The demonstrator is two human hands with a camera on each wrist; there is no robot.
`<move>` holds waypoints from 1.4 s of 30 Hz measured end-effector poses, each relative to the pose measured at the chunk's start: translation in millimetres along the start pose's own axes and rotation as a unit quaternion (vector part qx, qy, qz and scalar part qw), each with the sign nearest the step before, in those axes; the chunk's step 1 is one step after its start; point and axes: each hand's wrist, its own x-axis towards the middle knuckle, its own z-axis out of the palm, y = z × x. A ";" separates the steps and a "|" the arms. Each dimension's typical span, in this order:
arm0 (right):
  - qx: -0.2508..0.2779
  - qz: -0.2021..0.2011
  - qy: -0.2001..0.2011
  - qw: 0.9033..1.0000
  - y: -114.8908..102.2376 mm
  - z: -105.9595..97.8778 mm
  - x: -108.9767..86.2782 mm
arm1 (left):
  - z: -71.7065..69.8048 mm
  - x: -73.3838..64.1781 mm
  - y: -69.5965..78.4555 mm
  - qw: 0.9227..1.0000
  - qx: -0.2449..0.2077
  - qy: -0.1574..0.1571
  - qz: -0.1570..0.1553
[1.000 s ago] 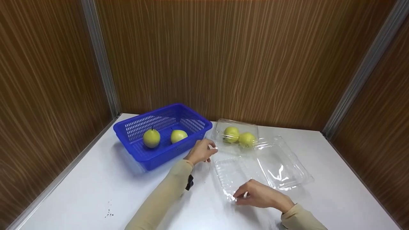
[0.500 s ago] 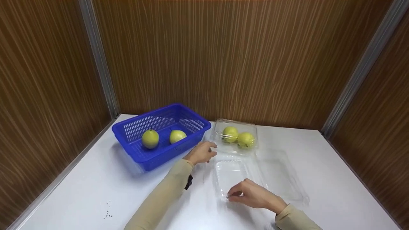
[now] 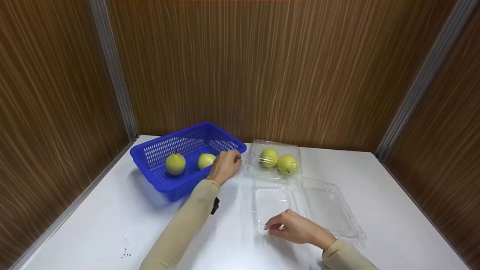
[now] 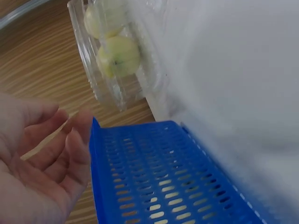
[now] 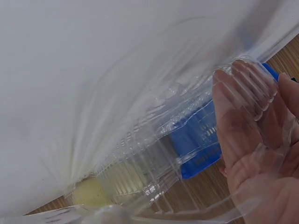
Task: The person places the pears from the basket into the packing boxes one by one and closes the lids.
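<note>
My left hand (image 3: 226,165) is over the right-hand rim of the blue plastic basket (image 3: 189,186), its fingers loosely bent and nothing in them. One pear (image 3: 206,161) lies in the basket close beside that hand, and another pear (image 3: 175,164) stands stem-up to its left. With fingers and thumb, my right hand (image 3: 298,227) pinches the near edge of an unfolded clear plastic container (image 3: 273,200). Its lid half (image 3: 328,210) lies flat on the right. In the right wrist view the clear ribbed plastic overlaps the fingers (image 5: 243,88).
Behind the unfolded container, a second clear plastic box (image 3: 257,152) stands closed with two pears (image 3: 287,164) inside. Wood-patterned panels (image 3: 262,75) wall in the white table (image 3: 93,221) at the back and sides. Small dark specks (image 3: 126,251) dot the table at front left.
My left hand has moved left and away from me, from beside the containers to the basket's rim. The container's lid half has come down flat. My right hand has shifted slightly left.
</note>
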 end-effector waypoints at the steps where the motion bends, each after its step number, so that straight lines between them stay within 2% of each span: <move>1: 0.003 -0.001 -0.003 1.000 0.0 -0.1 -0.3 | -1.7 1.5 -1.0 1.000 0.008 0.021 -0.001; 3: 0.015 0.004 -0.012 1.000 -0.3 -0.9 -0.9 | -4.6 4.5 -3.9 0.998 0.020 0.059 -0.006; 6: 0.034 0.021 -0.028 0.999 -0.9 -2.2 -1.8 | -7.1 9.3 -10.1 0.994 0.030 0.099 -0.019; 9: 0.036 0.030 -0.035 0.998 -1.5 -2.9 -2.5 | -7.8 12.8 -17.4 0.992 0.039 0.117 -0.041; 12: 0.025 0.024 -0.031 0.999 -1.6 -2.8 -3.0 | -8.1 14.6 -23.4 0.989 0.054 0.118 -0.069; 14: 0.021 0.020 -0.028 0.999 -1.7 -2.5 -3.3 | -8.9 15.9 -26.2 0.988 0.064 0.107 -0.095; 18: 0.021 0.012 -0.023 0.999 -2.1 -1.9 -3.4 | -12.8 19.7 -30.5 0.984 0.053 0.062 -0.160; 23: 0.017 0.000 -0.019 1.000 -2.7 -1.3 -3.1 | -16.8 26.0 -37.6 0.970 0.019 0.009 -0.240; 26: 0.016 -0.004 -0.018 1.000 -2.6 -1.2 -3.6 | -16.0 28.6 -43.2 0.963 0.008 -0.017 -0.270; 32: 0.010 -0.009 -0.017 1.000 -2.2 -1.3 -4.5 | -15.9 29.4 -49.5 0.956 -0.023 -0.046 -0.290; 37: -0.002 -0.015 -0.013 1.000 -2.7 -1.9 -5.4 | -22.5 24.6 -45.9 0.953 -0.037 -0.078 -0.290; 42: 0.019 0.007 -0.035 0.999 -3.3 -3.5 -5.8 | -23.6 27.2 -48.9 0.950 -0.034 -0.103 -0.293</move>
